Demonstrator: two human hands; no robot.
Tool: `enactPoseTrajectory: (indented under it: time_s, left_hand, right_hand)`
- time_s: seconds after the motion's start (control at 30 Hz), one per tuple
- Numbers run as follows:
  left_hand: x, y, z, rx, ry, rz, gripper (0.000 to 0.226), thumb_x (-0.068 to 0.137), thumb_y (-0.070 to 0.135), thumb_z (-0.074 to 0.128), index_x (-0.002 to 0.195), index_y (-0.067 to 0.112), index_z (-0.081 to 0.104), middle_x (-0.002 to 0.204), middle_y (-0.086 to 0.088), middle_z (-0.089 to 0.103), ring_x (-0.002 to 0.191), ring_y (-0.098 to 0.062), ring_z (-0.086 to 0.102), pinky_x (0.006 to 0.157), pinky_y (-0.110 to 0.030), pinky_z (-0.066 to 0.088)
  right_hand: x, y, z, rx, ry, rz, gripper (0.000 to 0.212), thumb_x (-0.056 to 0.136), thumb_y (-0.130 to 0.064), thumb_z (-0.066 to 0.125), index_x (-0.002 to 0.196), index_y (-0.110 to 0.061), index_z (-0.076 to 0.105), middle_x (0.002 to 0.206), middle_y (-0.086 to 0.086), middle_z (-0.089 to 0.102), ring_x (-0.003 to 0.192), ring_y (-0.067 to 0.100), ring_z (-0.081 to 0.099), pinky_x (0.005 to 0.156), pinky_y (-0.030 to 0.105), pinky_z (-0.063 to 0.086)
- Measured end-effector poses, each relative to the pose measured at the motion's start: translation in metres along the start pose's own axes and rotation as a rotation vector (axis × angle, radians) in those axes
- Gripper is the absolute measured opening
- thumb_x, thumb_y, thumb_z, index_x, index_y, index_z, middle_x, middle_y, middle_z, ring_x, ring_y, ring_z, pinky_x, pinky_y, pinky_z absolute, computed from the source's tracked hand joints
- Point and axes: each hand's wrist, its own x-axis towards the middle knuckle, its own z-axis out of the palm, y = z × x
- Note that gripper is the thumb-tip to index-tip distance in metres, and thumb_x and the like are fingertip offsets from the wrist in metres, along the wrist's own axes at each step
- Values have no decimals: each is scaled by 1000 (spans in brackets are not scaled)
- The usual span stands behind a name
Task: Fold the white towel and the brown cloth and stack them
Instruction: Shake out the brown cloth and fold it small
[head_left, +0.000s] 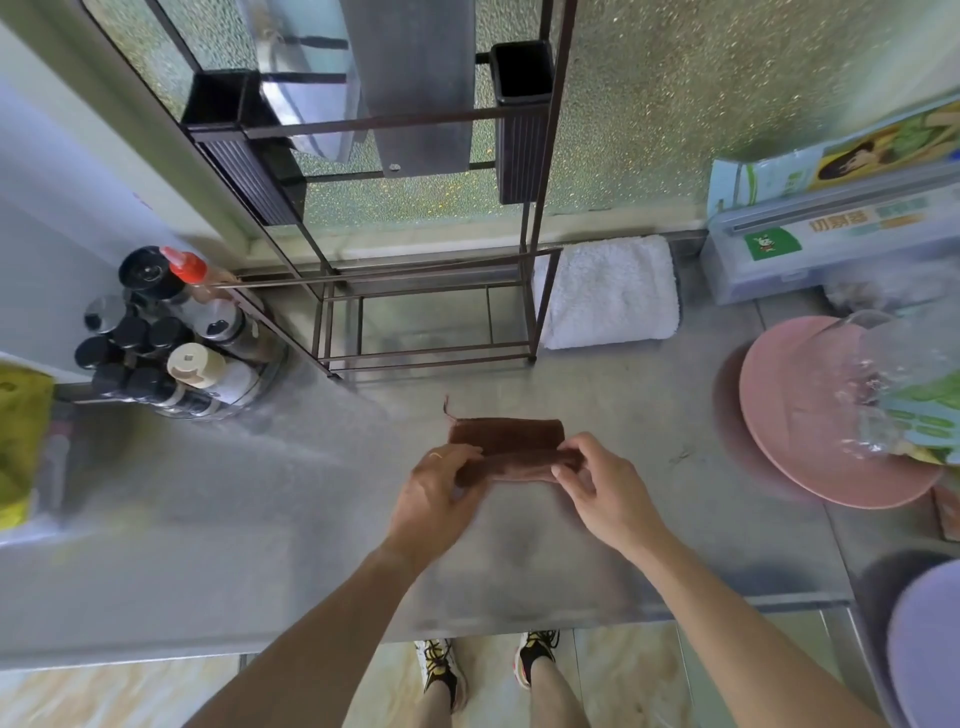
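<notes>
The brown cloth lies on the steel counter in front of me, folded into a narrow strip with its near edge lifted. My left hand pinches the strip's left end. My right hand pinches its right end. A thread or loop sticks up from the cloth's far left corner. The white towel rests folded flat at the back of the counter, against the window sill and right of the metal rack.
A dark metal rack stands at the back centre. Several spice bottles cluster at the left. A pink plate with plastic bags sits at the right, a cling-film box behind it. A yellow sponge is far left.
</notes>
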Motion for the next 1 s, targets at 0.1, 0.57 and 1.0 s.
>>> enactPoseTrajectory:
  time_s: [0.1,0.57,1.0]
  left_hand:
    - [17,9,-3,-91,77,-227,21,90,37,70,101,19,70,91,-2,74,82,-19,67,73,-28,54]
    - [22,7,5,134,249,-188,29,93,31,67,116,26,51,100,-1,60,94,-22,56,75,-35,54]
    - [27,-22,29,498,-33,166,56,107,41,24,161,26,13,170,-3,8,157,-20,4,126,-43,21]
  right_hand:
    - [21,-8,5,134,52,189,19,95,-34,61,104,-17,60,80,-2,70,75,19,65,67,31,46]
    - [31,-12,29,-119,327,106,33,93,-34,64,118,-14,55,107,6,65,96,27,63,78,37,54]
    - [26,-6,67,-473,105,-172,60,106,-44,24,159,-18,16,169,7,15,157,25,4,124,48,22]
